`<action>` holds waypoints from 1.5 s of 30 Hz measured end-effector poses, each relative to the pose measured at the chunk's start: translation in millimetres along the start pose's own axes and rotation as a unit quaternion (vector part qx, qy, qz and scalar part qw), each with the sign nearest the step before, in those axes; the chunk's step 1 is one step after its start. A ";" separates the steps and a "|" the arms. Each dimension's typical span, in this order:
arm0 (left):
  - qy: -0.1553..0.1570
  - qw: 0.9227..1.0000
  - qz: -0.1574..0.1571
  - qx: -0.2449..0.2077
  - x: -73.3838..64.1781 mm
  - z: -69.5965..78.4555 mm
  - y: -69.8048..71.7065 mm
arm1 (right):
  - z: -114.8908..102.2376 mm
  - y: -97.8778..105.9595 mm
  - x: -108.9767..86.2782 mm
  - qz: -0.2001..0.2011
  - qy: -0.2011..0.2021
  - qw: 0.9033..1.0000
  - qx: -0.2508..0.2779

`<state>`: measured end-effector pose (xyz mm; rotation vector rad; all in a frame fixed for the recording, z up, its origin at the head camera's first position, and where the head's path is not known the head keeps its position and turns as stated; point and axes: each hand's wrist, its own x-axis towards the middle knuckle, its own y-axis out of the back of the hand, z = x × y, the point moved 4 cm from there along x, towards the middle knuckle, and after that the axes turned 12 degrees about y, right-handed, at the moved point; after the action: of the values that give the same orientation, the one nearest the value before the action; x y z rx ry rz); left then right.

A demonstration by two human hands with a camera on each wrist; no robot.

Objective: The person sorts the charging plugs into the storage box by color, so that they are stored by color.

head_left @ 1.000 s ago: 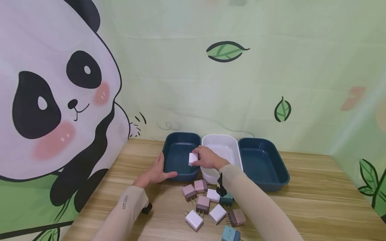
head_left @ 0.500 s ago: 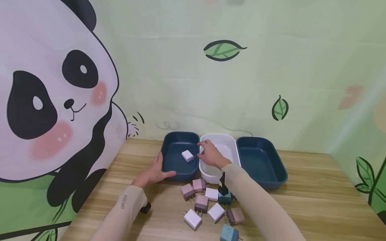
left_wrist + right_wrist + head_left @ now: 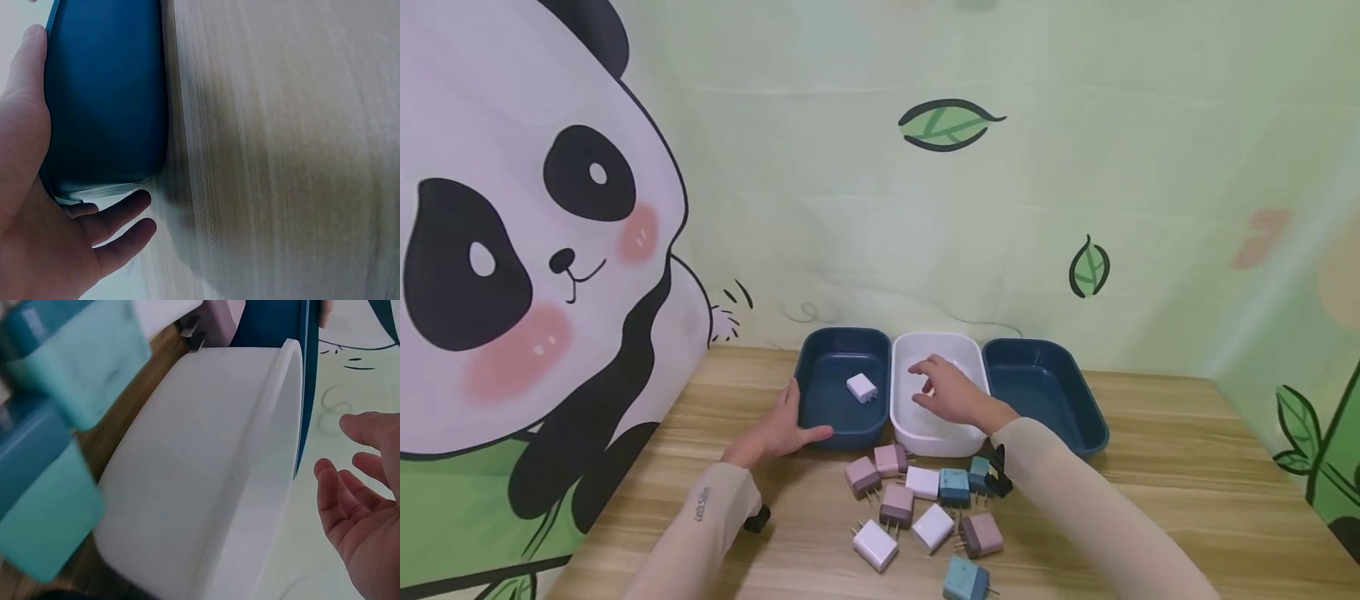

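Observation:
My left hand (image 3: 777,427) rests at the near left corner of the left dark blue tray (image 3: 842,439), its thumb along the front and its fingers along the side. In the left wrist view the fingers are spread loosely at the blue tray (image 3: 106,94). A white plug-in charger (image 3: 862,387) lies inside that tray. Over the white tray (image 3: 917,442) hovers my right hand (image 3: 953,393), fingers loosely bent and holding nothing. The right wrist view shows this hand (image 3: 362,494) beyond the rim of the white tray (image 3: 187,444).
A second dark blue tray (image 3: 1045,400) stands at the right of the row. In front of the trays lie several chargers: pink ones (image 3: 862,476), white ones (image 3: 876,544) and teal ones (image 3: 966,578). Behind the wooden table (image 3: 1172,467) hangs a panda-print cloth (image 3: 820,183).
The right hand let go of the white charger, which now lies in the left blue tray. That hand then drew back rightward over the white tray. The left hand stayed at the tray.

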<state>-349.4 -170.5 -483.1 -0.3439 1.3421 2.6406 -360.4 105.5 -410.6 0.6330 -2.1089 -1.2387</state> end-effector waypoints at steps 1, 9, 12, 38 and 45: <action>0.001 1.000 0.000 0.000 -0.2 -0.1 0.3 | -0.9 1.1 -3.5 -0.004 0.008 1.000 -0.002; -0.003 1.000 0.003 0.009 -0.5 -1.7 0.6 | -10.6 3.3 -32.1 -0.048 0.060 0.997 -0.010; 0.000 1.000 0.002 0.010 -0.6 -1.7 0.4 | -14.8 2.5 -42.5 -0.064 0.070 0.995 0.003; -0.011 1.000 0.011 0.009 1.4 0.6 0.4 | -24.3 -26.3 -82.5 -0.116 0.132 0.984 0.026; -0.010 1.000 0.011 0.012 0.1 2.2 1.0 | -24.2 -40.1 -84.8 -0.145 0.122 0.982 -0.020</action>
<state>-350.0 -169.3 -481.0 -0.3010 1.3781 2.6352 -279.8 129.2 -458.9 1.0479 -1.8300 -1.2804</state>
